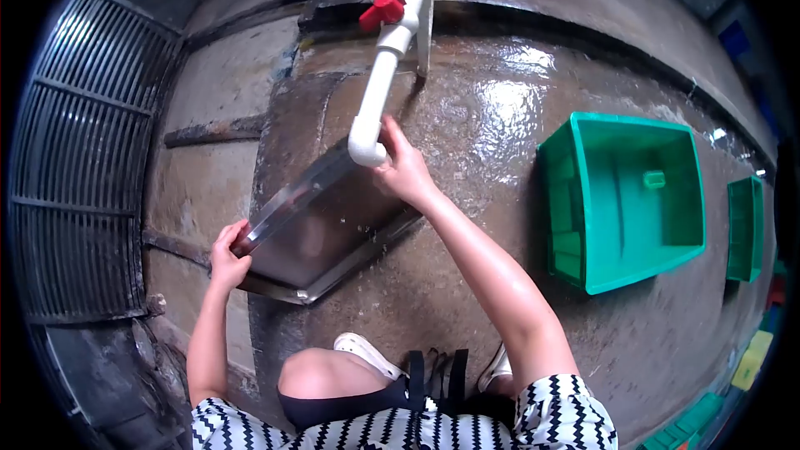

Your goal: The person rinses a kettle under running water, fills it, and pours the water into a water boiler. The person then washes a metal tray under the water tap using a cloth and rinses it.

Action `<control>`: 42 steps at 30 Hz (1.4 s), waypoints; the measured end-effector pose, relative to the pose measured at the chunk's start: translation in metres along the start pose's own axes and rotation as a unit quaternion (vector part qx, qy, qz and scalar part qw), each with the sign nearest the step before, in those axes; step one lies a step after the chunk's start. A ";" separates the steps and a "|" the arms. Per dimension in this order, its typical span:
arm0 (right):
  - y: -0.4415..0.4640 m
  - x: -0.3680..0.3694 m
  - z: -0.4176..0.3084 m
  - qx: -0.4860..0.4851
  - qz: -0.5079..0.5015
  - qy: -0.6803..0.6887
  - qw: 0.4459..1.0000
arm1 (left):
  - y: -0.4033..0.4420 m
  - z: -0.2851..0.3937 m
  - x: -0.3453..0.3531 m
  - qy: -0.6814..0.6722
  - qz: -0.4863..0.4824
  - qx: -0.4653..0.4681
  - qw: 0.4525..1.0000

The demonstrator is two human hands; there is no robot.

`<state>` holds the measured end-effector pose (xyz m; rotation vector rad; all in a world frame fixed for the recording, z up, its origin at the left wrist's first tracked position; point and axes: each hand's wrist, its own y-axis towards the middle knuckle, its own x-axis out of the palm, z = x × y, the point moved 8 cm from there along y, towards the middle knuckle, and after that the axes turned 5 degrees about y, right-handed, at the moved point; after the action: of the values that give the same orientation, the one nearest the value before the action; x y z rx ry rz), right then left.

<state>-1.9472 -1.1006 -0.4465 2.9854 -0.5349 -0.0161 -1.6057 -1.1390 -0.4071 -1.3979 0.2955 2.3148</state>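
Observation:
A shallow rectangular metal tray (329,233) is held tilted above the wet floor, its inner face towards me and wet. My left hand (227,257) is closed around the tray's left end, thumb and fingers on the rim. At the far right end, my right hand (407,168) grips the tray beside the mouth of a white plastic pipe (379,92); the pipe hides part of that grip. Drops of water show in front of the tray. A red valve handle (382,12) sits on the upper part of the pipe.
To the right, a large green plastic crate (587,200) lies with its opening facing me, a small green piece inside. A second green crate (744,229) is farther right. Metal grating (87,150) lines the left. The concrete floor (475,242) is wet and shiny.

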 end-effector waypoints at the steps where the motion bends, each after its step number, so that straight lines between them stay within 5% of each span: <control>1: 0.005 -0.005 0.001 0.001 0.004 0.003 1.000 | -0.004 -0.013 0.004 -0.078 0.008 -0.024 0.997; 3: 0.008 0.002 0.021 0.108 -0.123 -0.144 0.976 | -0.011 -0.033 0.013 -0.248 0.022 -0.088 0.965; 6: -0.003 -0.022 0.072 0.151 -0.120 -0.331 0.924 | -0.027 -0.056 0.026 -0.277 -0.005 -0.150 0.949; 8: -0.009 -0.046 0.079 0.160 -0.128 -0.410 0.889 | -0.042 -0.061 0.032 -0.304 0.026 -0.196 0.932; 11: 0.016 -0.054 0.065 0.172 -0.282 -0.453 0.828 | -0.071 -0.059 0.064 -0.328 0.006 -0.259 0.908; 12: 0.030 -0.060 0.040 0.135 -0.237 -0.453 0.849 | -0.081 -0.054 0.077 -0.339 0.007 -0.272 0.901; 14: 0.052 -0.067 -0.019 0.049 -0.165 -0.405 0.898 | -0.090 -0.021 0.097 -0.355 -0.013 -0.297 0.886; 18: 0.056 -0.047 -0.047 0.054 -0.259 -0.395 0.879 | -0.112 0.013 0.146 -0.449 -0.011 -0.306 0.840; 20: 0.019 -0.026 0.004 0.355 -0.275 -0.091 0.889 | -0.125 0.033 0.155 -0.441 -0.014 -0.328 0.835; 22: 0.002 -0.001 0.031 0.390 -0.172 0.128 0.896 | -0.137 0.057 0.159 -0.427 -0.012 -0.361 0.829; 27: -0.016 0.019 0.039 0.430 0.020 0.248 0.868 | -0.173 0.107 0.147 -0.427 0.016 -0.361 0.829; 29: -0.016 -0.001 0.006 0.345 -0.003 0.006 0.939 | -0.189 0.123 0.132 -0.402 0.035 -0.349 0.846; 30: -0.024 -0.004 -0.007 0.352 -0.007 0.005 0.936 | -0.193 0.135 0.122 -0.401 0.048 -0.335 0.851; 32: -0.021 -0.016 -0.058 0.216 -0.024 -0.181 0.959 | -0.203 0.155 0.103 -0.389 0.050 -0.355 0.849; 38: -0.019 -0.027 -0.108 0.227 -0.140 -0.220 0.938 | -0.226 0.200 0.058 -0.200 0.073 -0.360 0.908; 40: 0.006 -0.036 -0.136 0.127 -0.168 -0.279 0.937 | -0.228 0.208 0.041 -0.107 0.120 -0.406 0.900; 42: 0.040 -0.043 -0.160 -0.012 -0.188 -0.382 0.905 | -0.239 0.193 0.049 -0.244 0.237 -0.414 0.844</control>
<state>-1.9967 -1.1067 -0.2837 2.9024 0.0155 -1.2385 -1.6702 -0.8401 -0.3508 -1.0253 -0.6769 3.3307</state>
